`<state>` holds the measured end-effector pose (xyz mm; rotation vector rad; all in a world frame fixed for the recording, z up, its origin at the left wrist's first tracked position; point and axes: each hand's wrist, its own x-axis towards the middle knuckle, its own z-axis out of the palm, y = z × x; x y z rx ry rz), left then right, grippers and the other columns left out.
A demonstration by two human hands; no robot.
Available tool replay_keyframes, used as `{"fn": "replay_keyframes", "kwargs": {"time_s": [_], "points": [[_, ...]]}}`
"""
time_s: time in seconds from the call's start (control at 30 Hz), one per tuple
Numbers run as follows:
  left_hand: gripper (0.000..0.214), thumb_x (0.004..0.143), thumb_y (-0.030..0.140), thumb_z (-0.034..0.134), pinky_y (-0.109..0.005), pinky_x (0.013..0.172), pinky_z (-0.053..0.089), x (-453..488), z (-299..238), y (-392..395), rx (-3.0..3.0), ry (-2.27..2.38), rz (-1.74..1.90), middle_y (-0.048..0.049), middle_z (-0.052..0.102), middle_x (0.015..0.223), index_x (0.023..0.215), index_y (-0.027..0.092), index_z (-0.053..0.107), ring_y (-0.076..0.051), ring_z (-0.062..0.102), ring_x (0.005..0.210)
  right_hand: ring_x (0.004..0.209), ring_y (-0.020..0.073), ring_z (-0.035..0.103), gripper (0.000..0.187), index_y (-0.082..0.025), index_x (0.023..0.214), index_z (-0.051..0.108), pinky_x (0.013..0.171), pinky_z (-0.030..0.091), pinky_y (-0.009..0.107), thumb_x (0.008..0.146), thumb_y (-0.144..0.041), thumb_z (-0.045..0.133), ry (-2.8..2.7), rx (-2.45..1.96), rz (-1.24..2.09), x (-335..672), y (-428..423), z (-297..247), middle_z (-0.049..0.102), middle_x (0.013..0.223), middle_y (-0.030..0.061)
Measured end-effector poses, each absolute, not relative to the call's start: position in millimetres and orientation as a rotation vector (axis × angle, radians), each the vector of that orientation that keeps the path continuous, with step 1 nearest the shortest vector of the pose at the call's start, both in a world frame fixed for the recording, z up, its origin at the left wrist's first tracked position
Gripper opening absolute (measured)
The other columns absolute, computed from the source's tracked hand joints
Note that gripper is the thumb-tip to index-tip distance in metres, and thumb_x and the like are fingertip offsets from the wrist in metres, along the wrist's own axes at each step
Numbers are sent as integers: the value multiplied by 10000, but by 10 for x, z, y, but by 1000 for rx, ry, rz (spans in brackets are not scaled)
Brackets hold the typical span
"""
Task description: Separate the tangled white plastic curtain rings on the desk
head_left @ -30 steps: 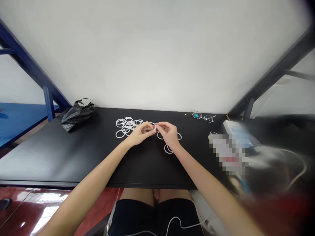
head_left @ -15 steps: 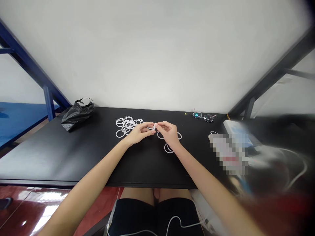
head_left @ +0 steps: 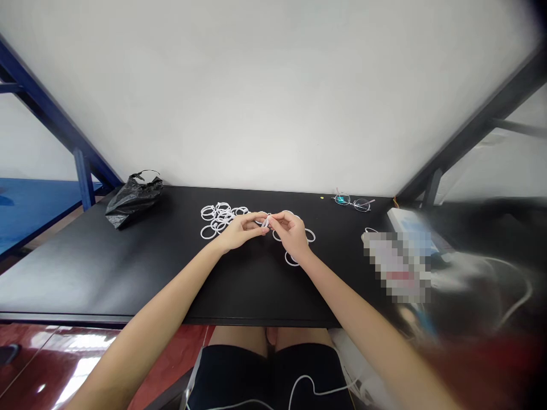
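Observation:
Both hands meet over the middle of the black table (head_left: 141,273), gripping one white ring (head_left: 265,222) seen nearly edge-on. My left hand (head_left: 240,232) pinches it from the left between thumb and fingers. From the right, my right hand (head_left: 292,232) has its thumb and fingertips closed on the ring's upper part. A pile of white rings (head_left: 222,215) lies just left of and behind my left hand. Further loose white rings (head_left: 311,235) lie around and partly beneath my right hand, which hides some of them.
A crumpled black plastic bag (head_left: 134,199) sits at the back left. Eyeglasses (head_left: 352,202) rest near the wall at the back right. On the right are a white box (head_left: 405,225), a blurred-out item (head_left: 397,267) and clear plastic with a cable.
My right hand has shifted slightly at the ring, its wrist dipping a little and covering more of the near loose rings. My left hand stays almost still.

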<state>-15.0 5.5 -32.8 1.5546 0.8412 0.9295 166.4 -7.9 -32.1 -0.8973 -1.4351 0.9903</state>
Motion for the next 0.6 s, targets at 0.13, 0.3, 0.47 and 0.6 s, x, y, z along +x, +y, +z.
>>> {"fn": "replay_keyframes", "kwargs": {"time_s": [0.13, 0.3, 0.47, 0.6], "points": [[472, 787, 355, 739, -380, 848, 553, -153, -321, 53, 1572, 818, 937, -59, 726, 907, 1210, 170, 644, -201, 703, 829, 763, 190, 695, 227, -224, 801, 672, 765, 566, 341, 816, -450, 680, -1428, -873, 997, 1664, -91, -316, 712, 824, 30], [443, 812, 369, 717, -380, 854, 547, -175, -327, 56, 1608, 801, 919, -59, 726, 938, 1212, 189, 655, -191, 694, 822, 753, 190, 684, 210, -226, 784, 671, 761, 559, 342, 824, -432, 672, -1437, -865, 985, 1667, -84, -319, 700, 800, 26], [474, 802, 399, 720, -375, 842, 542, -144, -313, 37, 1613, 827, 929, -55, 719, 910, 1215, 178, 648, -190, 686, 811, 750, 192, 685, 197, -226, 792, 668, 762, 565, 355, 834, -418, 665, -1434, -856, 990, 1654, -88, -318, 698, 803, 29], [481, 802, 429, 707, -356, 806, 532, -140, -275, 34, 1678, 909, 950, -63, 712, 916, 1200, 167, 644, -189, 673, 802, 774, 199, 692, 200, -218, 832, 666, 751, 572, 350, 851, -415, 642, -1438, -927, 932, 1665, -79, -320, 707, 823, 43]]}}
